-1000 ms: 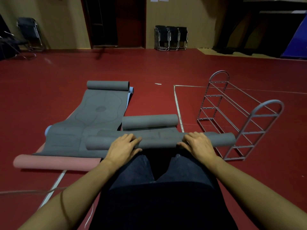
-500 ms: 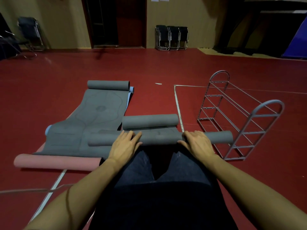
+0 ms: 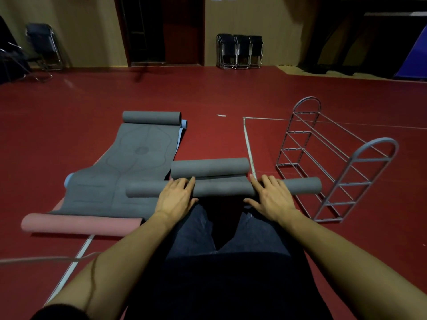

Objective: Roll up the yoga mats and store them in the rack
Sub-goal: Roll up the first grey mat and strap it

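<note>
Both the left hand (image 3: 176, 197) and right hand (image 3: 272, 199) press flat-fingered on the grey roll (image 3: 223, 188), mid-rolling; next it likely needs pushing onward toward the far coil (image 3: 209, 167).

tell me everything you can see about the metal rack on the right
The rack is a pale grey frame of thin metal tubes and wires, with an arched end panel at each end joined by long horizontal rails forming several open tiers. It stands upright on the red floor, angled away from the person, to the right of a white floor line. Every tier is bare. The rolled grey mat has its right end just before the rack; contact is unclear.
</note>
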A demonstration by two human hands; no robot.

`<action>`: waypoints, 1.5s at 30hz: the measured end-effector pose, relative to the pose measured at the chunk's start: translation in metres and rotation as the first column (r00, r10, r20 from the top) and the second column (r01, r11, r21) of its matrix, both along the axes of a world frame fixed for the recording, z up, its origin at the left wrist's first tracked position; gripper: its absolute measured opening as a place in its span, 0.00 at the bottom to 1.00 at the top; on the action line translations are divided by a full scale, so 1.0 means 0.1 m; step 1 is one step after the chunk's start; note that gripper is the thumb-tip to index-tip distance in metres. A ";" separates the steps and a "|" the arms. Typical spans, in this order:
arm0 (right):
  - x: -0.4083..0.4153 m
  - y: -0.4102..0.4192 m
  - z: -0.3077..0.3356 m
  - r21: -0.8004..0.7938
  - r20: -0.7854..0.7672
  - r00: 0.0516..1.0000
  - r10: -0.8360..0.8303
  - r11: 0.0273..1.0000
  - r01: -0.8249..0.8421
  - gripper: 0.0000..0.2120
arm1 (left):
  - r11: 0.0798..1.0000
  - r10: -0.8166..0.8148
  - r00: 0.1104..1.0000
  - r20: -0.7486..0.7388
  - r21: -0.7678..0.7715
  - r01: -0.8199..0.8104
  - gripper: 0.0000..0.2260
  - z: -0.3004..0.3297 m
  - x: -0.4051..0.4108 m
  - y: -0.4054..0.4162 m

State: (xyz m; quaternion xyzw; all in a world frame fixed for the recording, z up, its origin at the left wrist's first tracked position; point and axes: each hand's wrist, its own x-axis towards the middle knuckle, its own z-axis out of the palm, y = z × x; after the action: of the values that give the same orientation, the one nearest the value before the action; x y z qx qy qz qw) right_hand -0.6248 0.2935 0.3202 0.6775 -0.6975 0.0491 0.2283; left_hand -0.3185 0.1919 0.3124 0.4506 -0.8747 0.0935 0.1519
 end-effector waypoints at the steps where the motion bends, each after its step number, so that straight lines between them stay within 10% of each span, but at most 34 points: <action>1: 0.01 -0.01 0.00 0.005 0.001 1.000 0.006 1.000 -0.006 0.40 | 1.000 0.009 1.000 0.013 0.007 -0.010 0.30 0.01 -0.02 0.00; 21: 0.11 -0.22 0.15 0.046 0.153 0.987 -0.046 0.998 0.040 0.23 | 0.989 0.047 0.997 0.061 0.138 -0.055 0.25 0.20 -0.19 -0.20; 33: -0.16 -0.44 0.22 0.078 0.169 0.984 0.062 0.994 -0.076 0.29 | 0.985 0.011 1.000 -0.012 0.170 -0.009 0.22 0.26 -0.14 -0.38; 45: -0.19 -0.35 1.25 0.037 0.154 0.973 0.171 0.983 -0.179 0.29 | 0.969 -0.212 0.977 -0.038 -0.137 0.205 0.25 1.15 0.14 -0.46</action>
State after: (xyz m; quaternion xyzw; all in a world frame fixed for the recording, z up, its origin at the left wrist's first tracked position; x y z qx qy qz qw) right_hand -0.6437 0.2586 0.4453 0.7363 -0.6513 0.1021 0.1527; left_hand -0.3047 0.1460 0.4277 0.3474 -0.9048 0.1230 0.2131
